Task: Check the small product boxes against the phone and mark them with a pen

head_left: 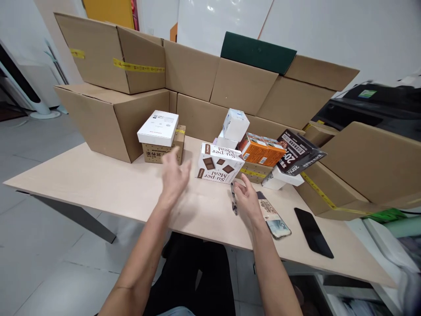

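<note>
My left hand (175, 177) is raised over the table, a little blurred, its fingers apart and holding nothing. It is nearest to a white flat box (159, 127) stacked on a brown spotted carton (151, 152). My right hand (247, 200) has its fingers apart and bent, by the lower right corner of a white "Su-per Meal" box (221, 163) with chocolate pictures. A pen (233, 199) lies just left of that hand, and a phone-shaped patterned case (278, 221) lies partly behind its wrist. I cannot tell whether the right fingertips touch the white box.
Orange boxes (259, 149) sit on another spotted carton (255, 172). A black box (297, 151) leans on a white one (279, 179), and a small white box (235, 124) is stacked behind. Large cardboard boxes (95, 118) line the table's back and sides. A black phone (313, 232) lies right.
</note>
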Tool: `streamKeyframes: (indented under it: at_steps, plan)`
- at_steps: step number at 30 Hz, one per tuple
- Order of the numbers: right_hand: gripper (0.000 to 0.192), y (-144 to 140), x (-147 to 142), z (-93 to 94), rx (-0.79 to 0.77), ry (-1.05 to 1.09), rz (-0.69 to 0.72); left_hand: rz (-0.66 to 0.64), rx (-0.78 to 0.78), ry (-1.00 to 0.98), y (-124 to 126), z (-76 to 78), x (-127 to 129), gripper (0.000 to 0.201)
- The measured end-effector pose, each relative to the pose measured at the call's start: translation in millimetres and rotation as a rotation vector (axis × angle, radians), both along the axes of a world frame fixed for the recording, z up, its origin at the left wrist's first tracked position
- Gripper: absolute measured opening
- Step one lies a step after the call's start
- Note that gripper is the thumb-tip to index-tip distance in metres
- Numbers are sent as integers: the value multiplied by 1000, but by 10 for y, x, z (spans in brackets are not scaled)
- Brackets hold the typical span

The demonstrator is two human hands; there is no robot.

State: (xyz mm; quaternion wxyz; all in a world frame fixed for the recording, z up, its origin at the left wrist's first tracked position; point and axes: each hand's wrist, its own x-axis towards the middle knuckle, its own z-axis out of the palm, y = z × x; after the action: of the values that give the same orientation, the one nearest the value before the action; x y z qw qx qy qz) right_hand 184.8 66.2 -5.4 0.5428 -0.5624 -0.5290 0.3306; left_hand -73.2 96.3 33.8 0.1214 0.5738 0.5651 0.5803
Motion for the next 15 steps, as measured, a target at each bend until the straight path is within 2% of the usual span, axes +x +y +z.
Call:
streamKeyframes:
  at_steps: [2, 3, 5, 6, 8, 10, 13, 15]
  plan:
    - [71, -81, 54, -22, -7, -18, -91, 224, 182, -283, 65, 161, -209, 65]
    - [67, -115, 86, -39, -4, -39, -135, 260, 197, -442, 122, 236, -312, 66]
    - [62, -166, 151, -85, 24, -116, -221, 231, 98, -750, 262, 356, -485, 62]
    - [59, -183, 180, -110, 49, -176, -257, 213, 62, -836, 335, 398, -546, 63]
    - [55, -212, 218, -153, 93, -324, -305, 211, 34, -889, 470, 452, -615, 66]
    - [54, -244, 219, -174, 95, -483, -288, 206, 42, -854, 573, 482, -627, 68]
    - [55, -302, 167, -158, 5, -719, -157, 184, 55, -837, 614, 504, -603, 61]
    - [55, -330, 123, -134, -61, -850, -71, 177, 88, -849, 507, 495, -592, 55]
